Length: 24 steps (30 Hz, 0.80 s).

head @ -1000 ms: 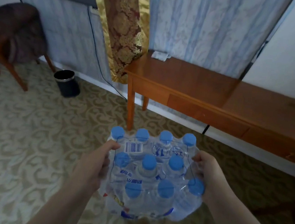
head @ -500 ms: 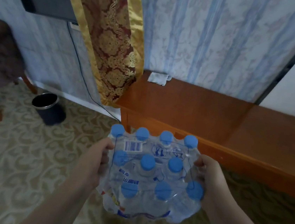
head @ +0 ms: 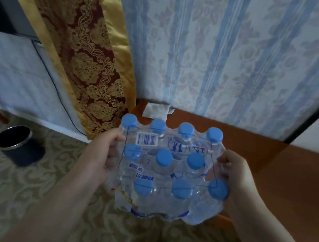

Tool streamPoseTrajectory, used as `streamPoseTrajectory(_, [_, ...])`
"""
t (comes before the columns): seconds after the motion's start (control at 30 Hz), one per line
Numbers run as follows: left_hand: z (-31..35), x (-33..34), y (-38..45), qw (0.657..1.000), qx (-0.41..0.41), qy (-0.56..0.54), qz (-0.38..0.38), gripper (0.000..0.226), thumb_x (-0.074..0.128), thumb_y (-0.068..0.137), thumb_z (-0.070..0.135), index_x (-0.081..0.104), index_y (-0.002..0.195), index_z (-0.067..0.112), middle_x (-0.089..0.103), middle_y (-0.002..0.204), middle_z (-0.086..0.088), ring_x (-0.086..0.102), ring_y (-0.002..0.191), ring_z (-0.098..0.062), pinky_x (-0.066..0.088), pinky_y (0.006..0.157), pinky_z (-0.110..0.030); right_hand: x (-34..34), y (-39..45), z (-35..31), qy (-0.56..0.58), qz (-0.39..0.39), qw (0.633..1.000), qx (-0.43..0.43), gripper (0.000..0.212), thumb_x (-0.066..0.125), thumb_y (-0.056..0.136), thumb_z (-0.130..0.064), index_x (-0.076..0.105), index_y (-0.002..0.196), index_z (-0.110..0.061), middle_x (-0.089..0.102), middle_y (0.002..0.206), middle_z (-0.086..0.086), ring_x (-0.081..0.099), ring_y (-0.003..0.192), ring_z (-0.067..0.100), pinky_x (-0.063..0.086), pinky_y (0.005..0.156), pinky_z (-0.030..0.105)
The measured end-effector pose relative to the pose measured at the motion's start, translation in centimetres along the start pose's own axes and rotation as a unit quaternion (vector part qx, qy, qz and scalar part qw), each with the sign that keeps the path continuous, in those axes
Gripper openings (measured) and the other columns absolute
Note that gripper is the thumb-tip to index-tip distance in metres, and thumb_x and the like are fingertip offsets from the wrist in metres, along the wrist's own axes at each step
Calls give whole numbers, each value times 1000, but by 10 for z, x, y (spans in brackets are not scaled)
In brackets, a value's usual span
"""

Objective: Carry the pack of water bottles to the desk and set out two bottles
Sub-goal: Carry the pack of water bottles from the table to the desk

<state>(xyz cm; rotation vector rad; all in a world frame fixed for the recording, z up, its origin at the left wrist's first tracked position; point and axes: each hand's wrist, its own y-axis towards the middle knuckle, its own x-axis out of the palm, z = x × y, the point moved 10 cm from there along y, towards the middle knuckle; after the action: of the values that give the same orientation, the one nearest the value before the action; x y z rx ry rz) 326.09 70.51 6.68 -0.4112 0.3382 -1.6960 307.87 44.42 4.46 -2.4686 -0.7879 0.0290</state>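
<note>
Person holds the pack of water bottles (head: 171, 170) in mid-air with both hands, caps up. Left hand (head: 98, 161) clamps the pack's left side, fingers curled closed into the wrap near the barcode; right hand (head: 235, 179) clamps the right side, thumb on top by a blue cap (head: 218, 189). Both grips are closed on the pack, nothing else held.

Pack hangs over the worktop's (head: 286, 185) left front corner: its far row of caps overlaps the wood, its near row looks to be over the carpet (head: 17, 194). Not resting on anything, as far as can be seen. Pack is roughly square in plan, slightly wider left-right, so no strong long axis. The worktop lies ahead and to the right; right hand is nearer to its open middle, left hand sits outside the left edge.

A white paper scrap (head: 156, 111) lies at the worktop's back left corner, just beyond the pack. Bin (head: 15, 144) stands on the carpet, well apart to the left.

Judgement: carry is almost done; next move likely needs a push forward and right before lowering, so the whole base lands on wood. Setting down here risks tipping off the front edge. No bottles are out yet.
</note>
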Motion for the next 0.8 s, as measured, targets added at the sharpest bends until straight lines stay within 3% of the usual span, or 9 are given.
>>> streamPoseTrajectory(0.23, [40,30,88,999,-2,17,28,22,62,70,20,46,56,21,34,51,8,31,29,-2,23,27,-14,49,80,-40,-13,32,999,2,20,53,49,-20,33,54,-21,29,53,3,28,53,23,31,56,38])
streamPoseTrajectory(0.37, [54,42,142,999,-9,39,10,21,63,68,20,45,57,22,36,41,13,32,27,-1,22,30,-11,74,111,-38,-4,62,997,40,19,54,50,-20,43,65,-19,39,72,7,36,69,29,35,65,43])
streamPoseTrajectory(0.43, [58,50,163,999,-20,50,-10,21,63,68,20,45,56,22,35,36,15,33,30,-2,22,30,-13,82,124,-39,-11,86,995,41,15,54,51,-20,40,57,-19,36,59,5,34,56,25,35,57,38])
streamPoseTrajectory(0.53, [63,59,199,996,-40,75,-34,34,61,67,23,47,36,26,34,35,14,32,31,-3,24,30,-17,95,146,-41,-6,116,992,48,21,54,51,-20,34,51,-22,28,44,-2,25,43,18,28,49,30])
streamPoseTrajectory(0.6, [65,64,221,993,-50,91,-48,41,61,65,24,44,28,25,33,32,14,31,32,-6,24,36,-20,104,158,-38,-5,130,990,59,18,55,49,-21,39,56,-18,33,47,2,29,45,19,30,50,31])
streamPoseTrajectory(0.7, [62,73,245,989,-64,113,-67,42,59,68,25,41,30,26,34,30,13,31,29,-7,25,36,-18,108,173,-30,-7,163,985,63,22,56,48,-21,49,67,-14,41,58,9,37,52,23,35,52,34])
streamPoseTrajectory(0.8, [57,80,262,985,-81,131,-74,36,59,70,25,41,39,26,36,29,11,32,30,-8,26,37,-19,112,185,-25,-4,179,982,65,18,57,48,-21,48,63,-14,39,46,3,37,47,21,35,51,32])
